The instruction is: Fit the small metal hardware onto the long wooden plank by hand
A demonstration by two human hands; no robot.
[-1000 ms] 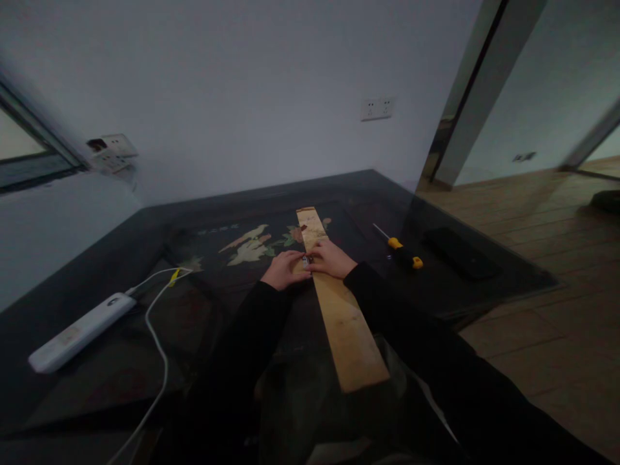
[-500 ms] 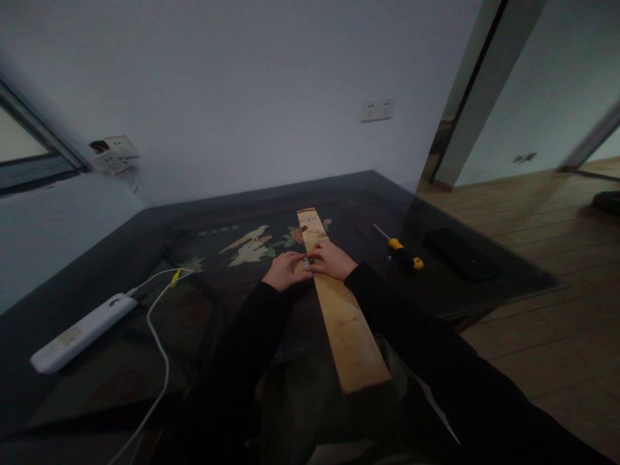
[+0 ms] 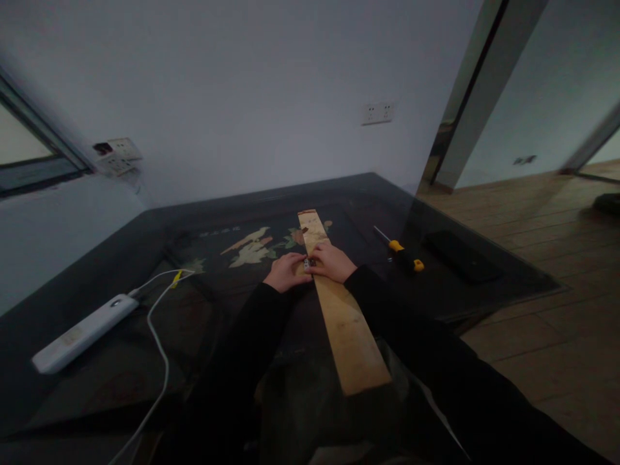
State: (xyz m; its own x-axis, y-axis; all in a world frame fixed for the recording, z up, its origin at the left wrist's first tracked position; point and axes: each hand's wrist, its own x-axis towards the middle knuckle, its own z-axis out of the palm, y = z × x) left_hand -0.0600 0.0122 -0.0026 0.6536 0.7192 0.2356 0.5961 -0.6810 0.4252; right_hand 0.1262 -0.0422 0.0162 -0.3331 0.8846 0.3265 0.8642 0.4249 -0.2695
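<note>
1. Pinching a small hinge-like piece [image 3: 308, 263] over the wooden board [image 3: 351, 342]: left hand [image 3: 287, 271] and right hand [image 3: 333, 261] meet there, fingers bent, tips nearly closed on it from either side. Exact finger contact is too small to read.
2. Piece sits at the board's left edge, about mid-length. Two-sided pinch probably keeps it square to that edge; the right hand also rests across the board, likely steadying it.
3. Board lies lengthwise away from the wearer, near end at the lap side, so both forearms reach it evenly. Long, flat, straight-edged, pale yellow wood, darker marks at the far end.
4. Table [image 3: 368, 200]: dark, smooth, slightly glossy, with a bird-and-flower picture [image 3: 252, 252] partly covered by the board.
5. Screwdriver [image 3: 400, 252] lies right of the board, apart from the hands, presumably parked within right-hand reach. Thin metal shank, yellow-and-black handle. Beyond it, a flat black slab [image 3: 461, 256], maybe a phone.
6. Left side: white plastic power strip [image 3: 87, 330], slim white cable [image 3: 165, 358], yellow tag [image 3: 176, 279].
</note>
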